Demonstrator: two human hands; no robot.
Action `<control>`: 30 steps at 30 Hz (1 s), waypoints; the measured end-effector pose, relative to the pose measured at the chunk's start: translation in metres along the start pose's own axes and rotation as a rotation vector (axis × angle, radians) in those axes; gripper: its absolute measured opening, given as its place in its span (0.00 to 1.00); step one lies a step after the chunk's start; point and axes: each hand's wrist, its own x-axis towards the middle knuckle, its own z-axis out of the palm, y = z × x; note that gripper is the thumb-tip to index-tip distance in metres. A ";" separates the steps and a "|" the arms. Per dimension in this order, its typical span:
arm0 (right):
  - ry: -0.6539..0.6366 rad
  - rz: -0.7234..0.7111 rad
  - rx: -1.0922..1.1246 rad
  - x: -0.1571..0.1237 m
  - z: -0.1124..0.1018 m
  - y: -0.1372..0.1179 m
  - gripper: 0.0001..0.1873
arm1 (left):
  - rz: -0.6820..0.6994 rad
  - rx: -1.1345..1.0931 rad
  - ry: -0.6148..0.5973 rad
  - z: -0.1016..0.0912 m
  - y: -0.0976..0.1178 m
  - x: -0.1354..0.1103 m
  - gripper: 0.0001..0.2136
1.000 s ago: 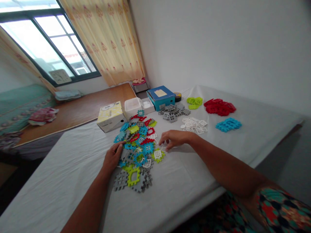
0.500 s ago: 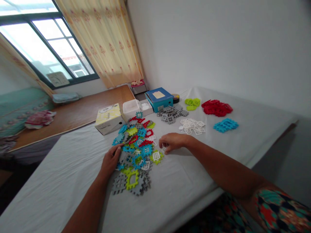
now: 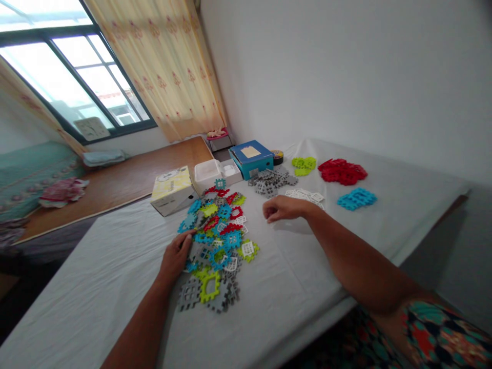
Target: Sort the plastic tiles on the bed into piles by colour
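Note:
A mixed pile of flat plastic interlocking tiles (image 3: 217,236) in blue, green, red, grey and white lies on the white-covered table (image 3: 115,287). My left hand (image 3: 175,256) rests on the pile's left edge, fingers curled against the tiles. My right hand (image 3: 280,208) is lifted off the cloth to the right of the pile with its fingers curled closed, close to the white tile heap (image 3: 307,196); what it holds is hidden. Sorted heaps lie beyond: grey (image 3: 271,180), green (image 3: 303,165), red (image 3: 343,171), blue (image 3: 356,198).
A yellow-white carton (image 3: 172,188), a white tray (image 3: 209,171) and a blue box (image 3: 251,156) stand behind the pile. A roll of tape (image 3: 279,155) lies by the blue box. The wall runs along the table's far right side; a window and curtain are at left.
My right hand closed at the pile's right edge, rose and moved back and to the right toward the white heap. My left hand stayed on the pile.

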 end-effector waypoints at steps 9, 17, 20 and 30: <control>0.484 0.211 -0.326 0.002 -0.010 0.027 0.12 | 0.005 0.028 0.000 0.001 0.001 0.001 0.25; 0.156 -0.210 -0.315 0.053 0.071 -0.023 0.24 | 0.010 0.015 0.019 0.001 0.003 -0.001 0.24; 0.106 -0.207 -0.289 0.044 0.062 -0.022 0.22 | 0.014 0.021 0.016 0.001 0.004 -0.001 0.23; 0.070 -0.139 -0.188 0.022 0.032 -0.004 0.17 | 0.013 0.023 0.017 0.001 0.005 -0.001 0.24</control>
